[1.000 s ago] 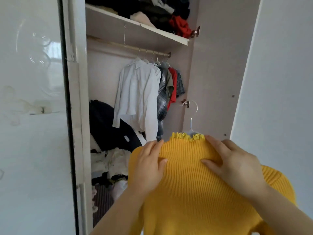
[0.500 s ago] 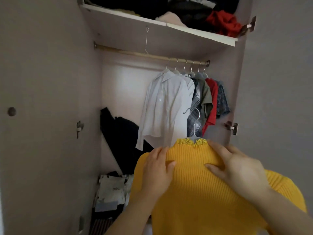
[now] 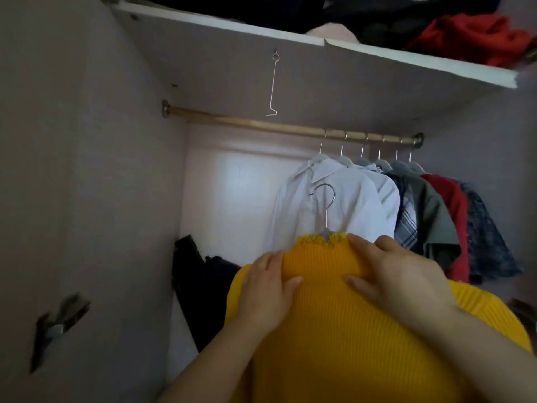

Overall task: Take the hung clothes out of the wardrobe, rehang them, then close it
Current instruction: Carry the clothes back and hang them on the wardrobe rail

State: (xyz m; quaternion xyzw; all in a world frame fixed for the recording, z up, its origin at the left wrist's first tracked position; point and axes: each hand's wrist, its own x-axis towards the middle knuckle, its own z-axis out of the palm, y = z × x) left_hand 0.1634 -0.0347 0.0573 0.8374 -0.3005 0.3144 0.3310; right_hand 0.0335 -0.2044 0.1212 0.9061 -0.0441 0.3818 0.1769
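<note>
both hands hold a yellow sweater (image 3: 348, 330) up in front of the open wardrobe (image 3: 101, 199). the left hand (image 3: 266, 289) grips its left shoulder, thumb on the front. the right hand (image 3: 398, 277) clasps the neck side, thumb pressed into the ribbing. the hanger (image 3: 327, 205) hook sticks up from the frilled neck, below the rod (image 3: 261, 125) and not on it. a white shirt (image 3: 357, 205) and darker clothes (image 3: 436, 222) hang at the rod's right end. a red garment (image 3: 470, 36) lies on the shelf (image 3: 406, 58) above.

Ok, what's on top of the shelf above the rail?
Piled on the shelf: dark clothes, a crumpled red garment at the right, and a pale pink item peeking over the front edge. The board hides their undersides and anything further back.
</note>
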